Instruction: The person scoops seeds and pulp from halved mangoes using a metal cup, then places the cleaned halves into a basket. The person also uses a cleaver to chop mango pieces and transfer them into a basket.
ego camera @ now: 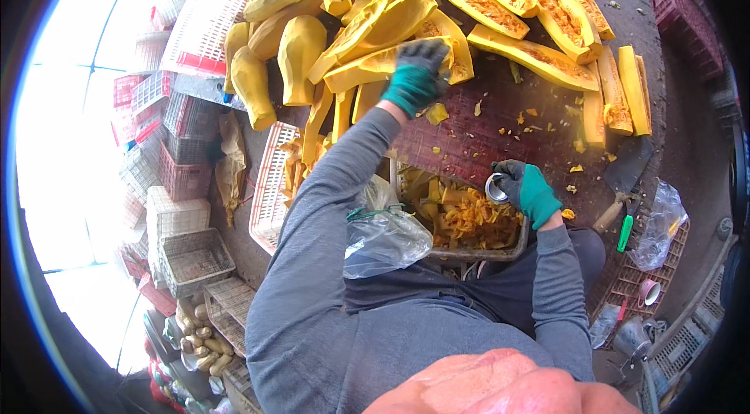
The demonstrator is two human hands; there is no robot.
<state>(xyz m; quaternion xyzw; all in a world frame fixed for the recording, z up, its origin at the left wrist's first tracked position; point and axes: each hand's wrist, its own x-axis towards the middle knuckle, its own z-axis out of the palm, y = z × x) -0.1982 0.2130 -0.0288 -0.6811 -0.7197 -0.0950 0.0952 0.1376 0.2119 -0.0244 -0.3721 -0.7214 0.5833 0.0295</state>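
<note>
My left hand (415, 77), in a green glove with dark grey fingers, reaches over the near pile of peeled squash. It lies across the end of a long squash half (363, 67); its blurred fingers do not show whether they grip it. A metal ring-shaped scraper (495, 188) is held in my gloved right hand (530, 191). Below that hand, a crate (518, 247) holds stringy orange squash pulp (474, 218) and scraps. Halves with seeds and fibres still inside, such as one squash half (533, 62), lie at the far right of the table.
Whole peeled squash (302, 56) are heaped at the far left. A white crate (266, 203) with squash pieces stands left of my lap, near a clear plastic bag (389, 238). On the right lie a cleaver (630, 165), a green-handled tool (625, 232) and a pink cup (648, 293).
</note>
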